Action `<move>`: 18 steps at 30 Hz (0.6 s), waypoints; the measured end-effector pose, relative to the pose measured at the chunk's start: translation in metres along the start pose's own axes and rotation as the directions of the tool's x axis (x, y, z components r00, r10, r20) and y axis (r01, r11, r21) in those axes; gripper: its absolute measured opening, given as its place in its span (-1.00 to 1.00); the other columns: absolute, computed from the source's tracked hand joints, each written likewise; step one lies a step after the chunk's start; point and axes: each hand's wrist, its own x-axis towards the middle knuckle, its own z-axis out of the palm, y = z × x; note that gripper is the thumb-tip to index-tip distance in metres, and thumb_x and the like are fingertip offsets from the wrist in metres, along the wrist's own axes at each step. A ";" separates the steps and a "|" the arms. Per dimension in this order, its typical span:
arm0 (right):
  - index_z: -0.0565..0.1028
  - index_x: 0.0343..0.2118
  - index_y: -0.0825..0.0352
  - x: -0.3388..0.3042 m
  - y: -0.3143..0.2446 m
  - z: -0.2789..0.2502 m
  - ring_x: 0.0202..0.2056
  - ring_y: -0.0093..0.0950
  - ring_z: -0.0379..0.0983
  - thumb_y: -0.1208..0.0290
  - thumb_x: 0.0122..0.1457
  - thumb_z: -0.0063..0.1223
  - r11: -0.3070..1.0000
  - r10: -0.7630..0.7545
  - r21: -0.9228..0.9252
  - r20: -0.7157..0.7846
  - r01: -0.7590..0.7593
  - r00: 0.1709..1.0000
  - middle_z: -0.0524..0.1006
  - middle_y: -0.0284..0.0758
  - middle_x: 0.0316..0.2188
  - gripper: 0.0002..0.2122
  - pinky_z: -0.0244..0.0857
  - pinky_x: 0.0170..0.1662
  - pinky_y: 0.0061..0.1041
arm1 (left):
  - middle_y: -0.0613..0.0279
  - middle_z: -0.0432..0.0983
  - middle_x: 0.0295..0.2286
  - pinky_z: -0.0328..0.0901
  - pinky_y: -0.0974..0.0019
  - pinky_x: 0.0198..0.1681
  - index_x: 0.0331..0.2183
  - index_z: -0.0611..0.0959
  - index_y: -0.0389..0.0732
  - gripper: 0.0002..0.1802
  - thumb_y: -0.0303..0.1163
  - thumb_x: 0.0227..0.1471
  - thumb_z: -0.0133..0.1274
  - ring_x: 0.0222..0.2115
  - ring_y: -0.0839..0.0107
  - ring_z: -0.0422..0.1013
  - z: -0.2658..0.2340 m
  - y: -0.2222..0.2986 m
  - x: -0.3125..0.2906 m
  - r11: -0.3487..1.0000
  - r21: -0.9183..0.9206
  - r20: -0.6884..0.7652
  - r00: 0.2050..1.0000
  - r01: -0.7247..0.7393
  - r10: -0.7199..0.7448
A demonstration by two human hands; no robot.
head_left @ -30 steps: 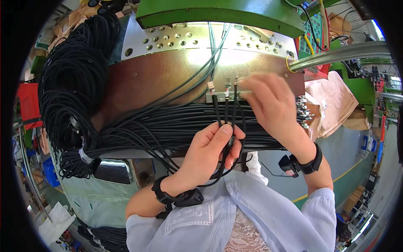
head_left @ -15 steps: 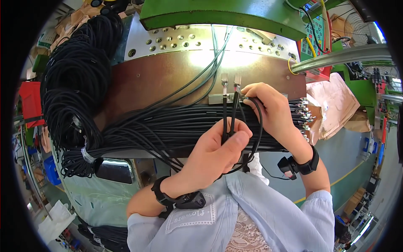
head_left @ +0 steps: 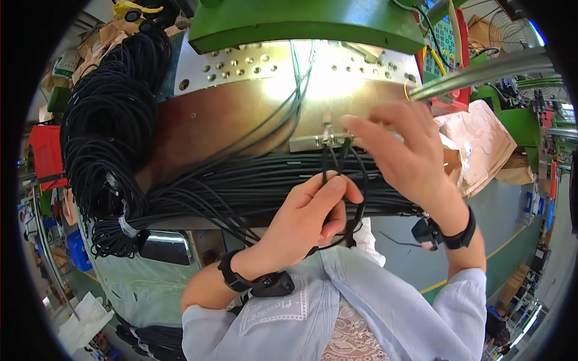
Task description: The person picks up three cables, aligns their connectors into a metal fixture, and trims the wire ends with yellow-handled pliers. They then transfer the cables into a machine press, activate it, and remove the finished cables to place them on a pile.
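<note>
My left hand (head_left: pixel 313 210) is closed in a pinch around black cables (head_left: pixel 326 163), holding them up in front of a thick row of cables. Their metal connector ends (head_left: pixel 327 133) point away from me, beside a small metal block (head_left: pixel 306 143) on the brown work surface. To the right, my right hand (head_left: pixel 412 147) is raised, smeared by motion. Its fingers look apart, with the tips close to the connectors and nothing plainly in them. A loop of cable hangs below the left hand's fingers.
The row of black cables (head_left: pixel 253 180) lies across the front of the brown surface (head_left: pixel 211 117). Large coils of cable (head_left: pixel 105 126) pile up at left, near a phone (head_left: pixel 167 247). A green machine part (head_left: pixel 307 24) overhangs a perforated metal plate (head_left: pixel 226 65). Brown paper (head_left: pixel 481 144) lies at right.
My right hand has come off the cables, moving right and upward, and its fingers have spread. The left hand keeps its pinch, with the connectors slightly lower. The view has shifted a little.
</note>
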 end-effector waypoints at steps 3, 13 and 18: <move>0.49 -0.34 0.31 -0.001 0.003 -0.005 -0.42 -0.36 0.37 0.60 -0.24 0.13 0.991 -0.130 -0.007 0.094 0.131 0.987 0.44 -0.33 -0.42 -0.72 0.27 -0.35 -0.44 | 0.31 0.26 -0.74 0.02 0.56 -0.73 -0.30 0.42 -0.27 -0.63 -0.19 0.26 -0.36 -0.79 0.63 0.11 0.008 0.013 0.002 0.996 0.082 0.088 0.995 0.039 -0.046; 0.48 -0.38 0.34 -0.026 0.036 -0.007 -0.43 -0.38 0.40 0.62 -0.25 0.12 0.952 -0.010 -0.307 -0.040 -0.002 0.999 0.46 -0.34 -0.42 -0.74 0.29 -0.39 -0.47 | 0.18 0.44 -0.65 0.30 0.42 -0.54 -0.29 0.41 -0.32 -0.58 -0.13 0.25 -0.35 -0.66 0.46 0.37 -0.011 0.020 -0.021 0.376 0.882 0.067 0.867 -0.283 0.494; 0.43 -0.46 0.34 -0.055 0.032 0.030 -0.42 -0.35 0.42 0.62 -0.18 0.16 0.987 0.163 0.004 0.010 -0.163 0.987 0.47 -0.32 -0.41 -0.82 0.31 -0.39 -0.48 | 0.41 0.20 -0.77 0.06 0.51 -0.70 -0.28 0.41 -0.20 -0.53 0.01 0.23 -0.38 -0.78 0.61 0.13 -0.015 0.070 -0.051 0.860 -0.228 -0.035 0.887 -0.456 0.461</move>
